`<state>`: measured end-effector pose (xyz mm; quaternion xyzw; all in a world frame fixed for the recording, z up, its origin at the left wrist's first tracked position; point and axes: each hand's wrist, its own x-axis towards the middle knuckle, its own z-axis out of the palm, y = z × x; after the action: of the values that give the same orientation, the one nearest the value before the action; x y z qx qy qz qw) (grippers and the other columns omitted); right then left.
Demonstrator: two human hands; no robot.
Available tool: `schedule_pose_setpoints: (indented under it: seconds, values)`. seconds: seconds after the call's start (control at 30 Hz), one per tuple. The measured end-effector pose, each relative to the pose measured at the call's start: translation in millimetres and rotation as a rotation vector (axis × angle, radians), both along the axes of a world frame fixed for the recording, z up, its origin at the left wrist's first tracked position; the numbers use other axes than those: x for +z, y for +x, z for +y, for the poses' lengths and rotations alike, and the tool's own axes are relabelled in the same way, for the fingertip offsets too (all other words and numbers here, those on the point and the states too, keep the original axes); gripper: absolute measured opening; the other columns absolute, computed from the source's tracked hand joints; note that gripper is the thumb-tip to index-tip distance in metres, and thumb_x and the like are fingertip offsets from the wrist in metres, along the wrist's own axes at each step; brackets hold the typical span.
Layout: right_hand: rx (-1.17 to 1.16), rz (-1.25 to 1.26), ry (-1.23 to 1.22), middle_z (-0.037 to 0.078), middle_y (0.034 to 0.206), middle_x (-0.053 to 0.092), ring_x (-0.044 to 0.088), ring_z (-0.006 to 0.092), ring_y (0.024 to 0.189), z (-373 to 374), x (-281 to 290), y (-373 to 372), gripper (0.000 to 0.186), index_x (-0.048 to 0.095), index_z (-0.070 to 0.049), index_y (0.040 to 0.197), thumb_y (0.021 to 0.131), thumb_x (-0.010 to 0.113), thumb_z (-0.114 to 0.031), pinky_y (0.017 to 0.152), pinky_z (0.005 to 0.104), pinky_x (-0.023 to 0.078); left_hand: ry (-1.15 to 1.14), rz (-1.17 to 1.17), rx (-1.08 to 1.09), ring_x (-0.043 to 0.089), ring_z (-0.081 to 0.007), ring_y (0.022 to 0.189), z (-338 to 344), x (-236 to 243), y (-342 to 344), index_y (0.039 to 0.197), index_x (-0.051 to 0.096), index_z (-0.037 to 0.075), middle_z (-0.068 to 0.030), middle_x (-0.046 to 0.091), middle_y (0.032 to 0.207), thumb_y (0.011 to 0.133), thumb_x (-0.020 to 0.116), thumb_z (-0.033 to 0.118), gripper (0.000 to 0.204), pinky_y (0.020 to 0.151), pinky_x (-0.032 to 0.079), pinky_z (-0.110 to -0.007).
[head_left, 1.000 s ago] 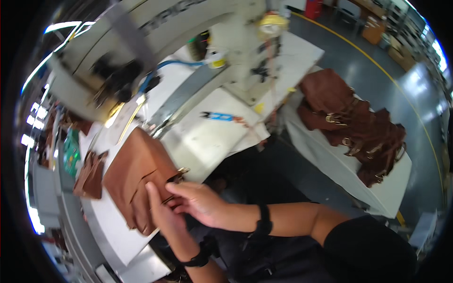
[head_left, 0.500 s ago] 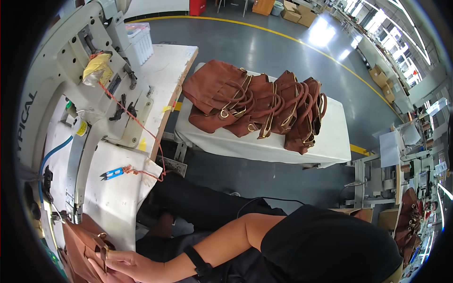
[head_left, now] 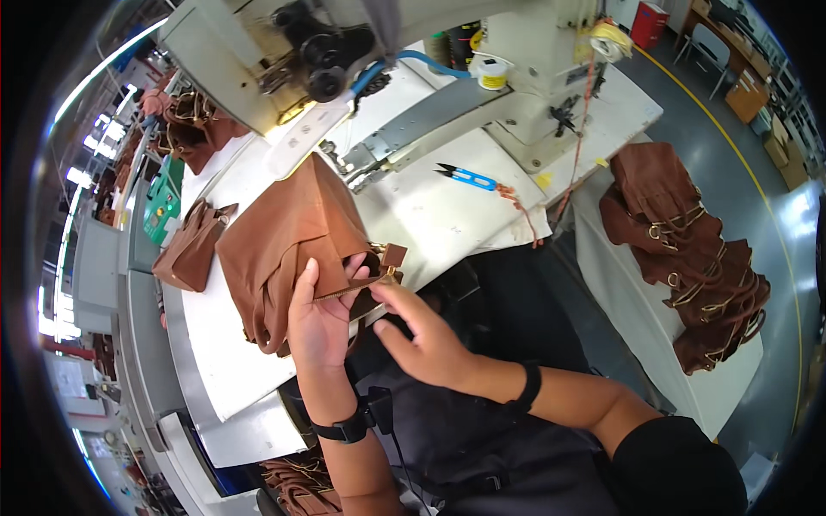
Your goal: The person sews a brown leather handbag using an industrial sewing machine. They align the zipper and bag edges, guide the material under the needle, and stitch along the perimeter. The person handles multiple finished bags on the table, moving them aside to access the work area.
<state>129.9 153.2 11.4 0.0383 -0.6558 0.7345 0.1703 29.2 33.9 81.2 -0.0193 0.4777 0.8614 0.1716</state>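
Note:
A brown handbag lies on the white table in front of me, its zipped opening turned toward my body. My left hand is palm up at this opening, its fingers curled round the zip edge and partly inside the bag. My right hand has its fingertips closed on the end of the same edge, beside a small brown tab and gold-coloured hardware; the right thumb sits lower, and its contact is hard to see. A sewing machine stands just beyond the bag.
Blue thread snips lie on the white tabletop, near orange thread. Another brown bag rests on the left. Several brown bags lie on a white-covered bench at the right. A green box stands far left.
My view has swung left, bringing the bag to the middle. My left hand now shows at the bag opening beside my right hand.

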Motion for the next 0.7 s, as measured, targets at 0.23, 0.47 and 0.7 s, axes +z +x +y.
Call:
schedule_pose_setpoints:
  seconds: [0.23, 0.47, 0.7]
  values:
    - [0.010, -0.123, -0.022, 0.012, 0.112, 0.074, 0.069, 0.0154, 0.100, 70.3, 17.9, -28.5, 0.026, 0.068, 0.002, 0.124, 0.105, 0.059, -0.014, 0.090, 0.0315, 0.054, 0.029, 0.042, 0.069, 0.064, -0.0396, 0.120, 5.0, 30.4, -54.2, 0.141, 0.047, -0.008, -0.0262, 0.058, 0.137, 0.111, 0.048, 0.022, 0.042, 0.097, 0.062, -0.052]
    - [-0.439, 0.503, 0.818, 0.016, 0.108, 0.070, 0.065, 0.0343, 0.105, 143.5, 64.5, -104.1, 0.026, 0.068, 0.000, 0.119, 0.093, 0.065, -0.004, 0.095, 0.0438, 0.050, 0.199, 0.224, 0.200, 0.054, -0.0367, 0.133, 46.0, 20.1, -165.3, 0.135, 0.056, -0.003, -0.0198, 0.060, 0.139, 0.104, 0.056, 0.020, 0.039, 0.113, 0.044, -0.058]
    - [-0.373, 0.547, 1.193, 0.014, 0.105, 0.071, 0.066, 0.0329, 0.104, 155.7, 80.0, -170.1, 0.028, 0.066, 0.002, 0.119, 0.096, 0.064, -0.015, 0.097, 0.0447, 0.049, 0.308, 0.315, 0.034, 0.057, -0.0335, 0.130, 98.2, -11.2, -183.0, 0.139, 0.053, -0.002, -0.0180, 0.060, 0.140, 0.108, 0.049, 0.024, 0.040, 0.112, 0.047, -0.051]
